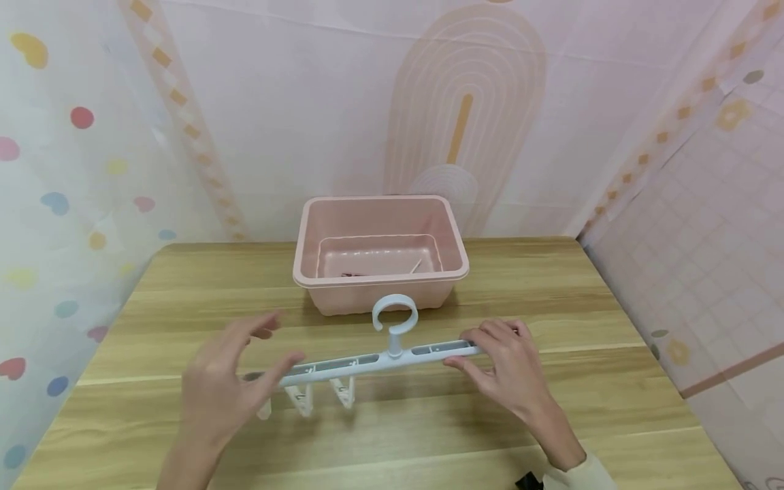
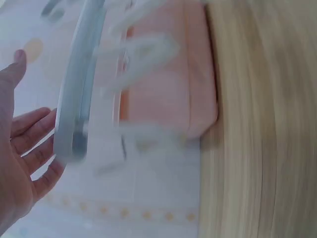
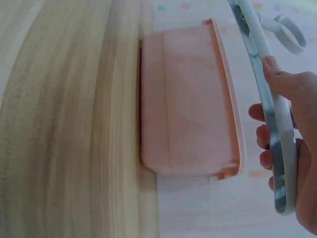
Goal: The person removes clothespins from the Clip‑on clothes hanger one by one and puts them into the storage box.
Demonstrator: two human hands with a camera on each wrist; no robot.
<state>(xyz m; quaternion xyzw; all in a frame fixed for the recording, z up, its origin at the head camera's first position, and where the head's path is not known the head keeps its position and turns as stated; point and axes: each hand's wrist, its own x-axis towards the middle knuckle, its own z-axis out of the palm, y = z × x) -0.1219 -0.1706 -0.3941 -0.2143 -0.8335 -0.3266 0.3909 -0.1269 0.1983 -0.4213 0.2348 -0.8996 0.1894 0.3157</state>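
Observation:
A pale blue bar-shaped clip hanger [image 1: 392, 361] with a round open hook [image 1: 404, 299] is held up above the table. My right hand [image 1: 505, 367] grips its right end; in the right wrist view the fingers [image 3: 263, 135] curl round the bar. Three whitish clips [image 1: 344, 391] hang from the left half, and they look blurred in the left wrist view. Beside the left end is my left hand [image 1: 223, 381], thumb and fingers spread apart. In the left wrist view its fingers [image 2: 37, 131] extend behind the bar's end; whether they touch it I cannot tell.
Behind the hanger a pink plastic bin [image 1: 380, 292] stands on the wood-grain table [image 1: 539, 292]. A few small items [image 1: 416, 265], too small to name, lie inside it. Patterned cloth [image 1: 275, 122] lines the back and sides.

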